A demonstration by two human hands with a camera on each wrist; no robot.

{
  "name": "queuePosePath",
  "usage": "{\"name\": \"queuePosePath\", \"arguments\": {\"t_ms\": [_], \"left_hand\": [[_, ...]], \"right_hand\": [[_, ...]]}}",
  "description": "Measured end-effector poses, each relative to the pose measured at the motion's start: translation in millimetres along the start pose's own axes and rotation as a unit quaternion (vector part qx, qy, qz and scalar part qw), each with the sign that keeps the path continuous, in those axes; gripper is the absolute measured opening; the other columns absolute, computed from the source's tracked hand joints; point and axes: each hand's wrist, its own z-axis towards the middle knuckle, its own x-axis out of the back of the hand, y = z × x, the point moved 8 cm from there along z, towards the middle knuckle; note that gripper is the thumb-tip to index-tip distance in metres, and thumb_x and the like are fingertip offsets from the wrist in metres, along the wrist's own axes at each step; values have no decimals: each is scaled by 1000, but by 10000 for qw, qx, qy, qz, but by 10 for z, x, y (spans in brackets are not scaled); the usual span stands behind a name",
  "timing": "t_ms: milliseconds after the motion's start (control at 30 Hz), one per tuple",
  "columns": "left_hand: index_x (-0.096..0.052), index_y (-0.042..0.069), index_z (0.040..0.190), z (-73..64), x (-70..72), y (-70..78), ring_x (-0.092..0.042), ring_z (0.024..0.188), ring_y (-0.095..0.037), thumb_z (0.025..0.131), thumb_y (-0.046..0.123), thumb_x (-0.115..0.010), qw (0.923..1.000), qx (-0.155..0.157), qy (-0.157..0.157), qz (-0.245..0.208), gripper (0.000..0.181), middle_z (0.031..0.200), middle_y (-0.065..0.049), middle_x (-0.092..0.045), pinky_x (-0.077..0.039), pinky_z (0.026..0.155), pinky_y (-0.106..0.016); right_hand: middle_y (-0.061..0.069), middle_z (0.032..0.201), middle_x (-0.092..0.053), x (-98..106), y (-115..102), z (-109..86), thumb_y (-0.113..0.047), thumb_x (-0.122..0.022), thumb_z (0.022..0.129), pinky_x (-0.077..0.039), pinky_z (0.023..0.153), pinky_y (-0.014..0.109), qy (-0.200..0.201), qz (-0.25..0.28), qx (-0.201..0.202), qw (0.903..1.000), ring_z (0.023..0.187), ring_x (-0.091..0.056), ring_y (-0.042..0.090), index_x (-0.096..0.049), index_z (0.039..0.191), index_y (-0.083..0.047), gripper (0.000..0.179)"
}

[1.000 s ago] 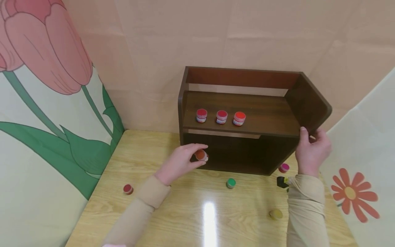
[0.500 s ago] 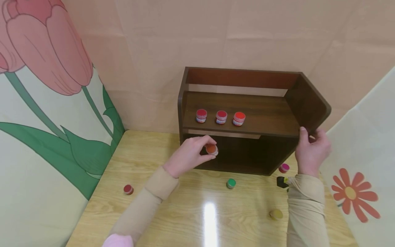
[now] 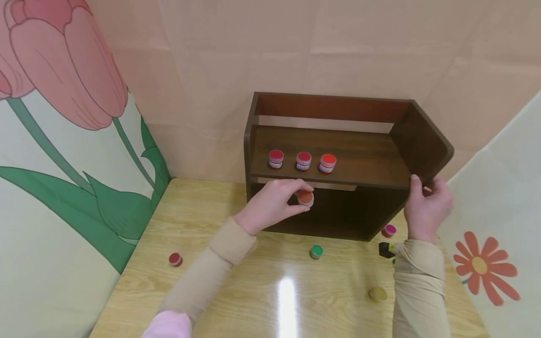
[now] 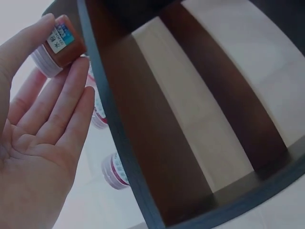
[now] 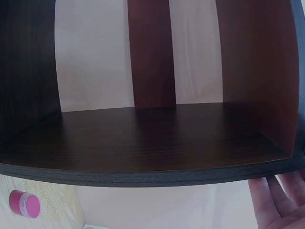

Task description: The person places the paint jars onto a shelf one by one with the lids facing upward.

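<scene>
My left hand [image 3: 274, 202] pinches a small orange-brown paint jar [image 3: 306, 198] between thumb and fingers, in front of the lower compartment of a dark brown two-tier shelf [image 3: 363, 145]. In the left wrist view the jar [image 4: 66, 43] lies tilted, its printed label showing, beside the shelf board's front edge. Three jars stand in a row on the upper board: a dark red jar [image 3: 276, 159], a crimson jar [image 3: 303, 161] and an orange-red jar [image 3: 327, 163]. My right hand [image 3: 428, 206] grips the front edge of the shelf's right side panel; its fingers are partly hidden behind it.
On the wooden table [image 3: 236, 300] stand a green jar [image 3: 316, 251] before the shelf, a dark red jar [image 3: 175, 259] at left and a yellow jar [image 3: 378, 294] near the right forearm. A magenta jar [image 3: 389, 230] sits by the shelf's right base. Cloth backdrops enclose the table.
My left hand has carried the orange-brown jar right and slightly upward in the head view, from the shelf's left side toward its middle. The right hand keeps its hold on the side panel.
</scene>
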Motion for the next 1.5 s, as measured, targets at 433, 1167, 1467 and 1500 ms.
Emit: {"name": "queuePosePath", "arguments": {"t_ms": [433,1167,1467,1500], "left_hand": [[-68,12,117,268,-27,191,-60,93,-2,87,20,-83,9995,-242,-132,157,34,103,7,-68,-44,86,-8],[-66,8,121,654,-47,381,-60,94,-2,89,19,-82,9968,-665,-328,302,37,106,5,-67,-43,88,-8],[-66,8,121,796,13,380,-58,96,-3,88,17,-82,9969,-732,-209,198,37,107,4,-67,-42,87,-8],[-66,8,121,813,22,379,-59,96,-3,88,16,-82,9971,-720,-196,178,37,107,4,-67,-42,87,-8]], "right_hand": [[-8,98,-66,19,-1,7,-40,-69,96,-52,86,17,34,-70,89,9999,87,-62,-2,-72,114,-1,43],[-9,97,-65,34,-20,-4,-37,-70,96,-52,86,16,43,41,55,10000,88,-62,-1,-73,113,0,41],[-9,97,-66,25,-23,-6,-37,-70,96,-52,84,16,43,46,34,10000,86,-62,-2,-73,113,-1,40],[-9,97,-66,19,-25,-10,-37,-70,96,-52,84,16,31,57,38,10000,86,-62,-2,-73,113,-1,40]]}}
